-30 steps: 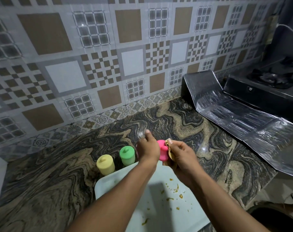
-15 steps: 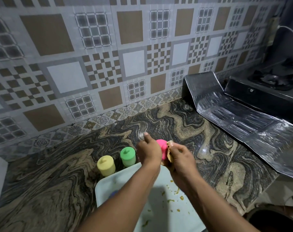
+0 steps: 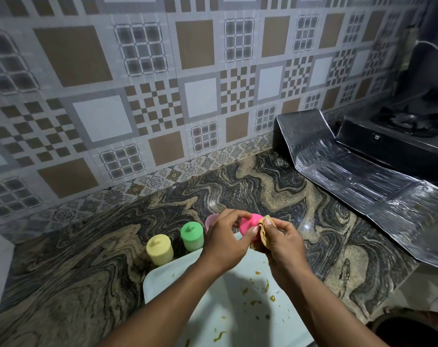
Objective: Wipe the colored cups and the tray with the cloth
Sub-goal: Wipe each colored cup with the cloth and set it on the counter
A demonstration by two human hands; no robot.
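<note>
My left hand (image 3: 226, 242) holds a bright pink cup (image 3: 249, 225) above the far edge of the white tray (image 3: 177, 279). My right hand (image 3: 281, 242) grips a tan cloth (image 3: 263, 232) and presses it against the pink cup's right side. A pale pink cup (image 3: 210, 221) peeks out behind my left hand. A green cup (image 3: 192, 235) and a yellow cup (image 3: 159, 249) stand upside down on the marble counter, just beyond the tray's far left corner. Yellow-brown food bits lie scattered on the tray.
The patterned tile wall (image 3: 162, 96) runs along the back of the counter (image 3: 62, 271). A foil sheet (image 3: 363, 181) covers the counter at right, beside a black gas stove (image 3: 400, 131). A dark round rim (image 3: 413, 329) shows at the bottom right.
The view has shifted a little. My left hand has turned, so more of the bright pink cup shows, and the pale pink cup behind it has come into sight. The cloth stays on the cup.
</note>
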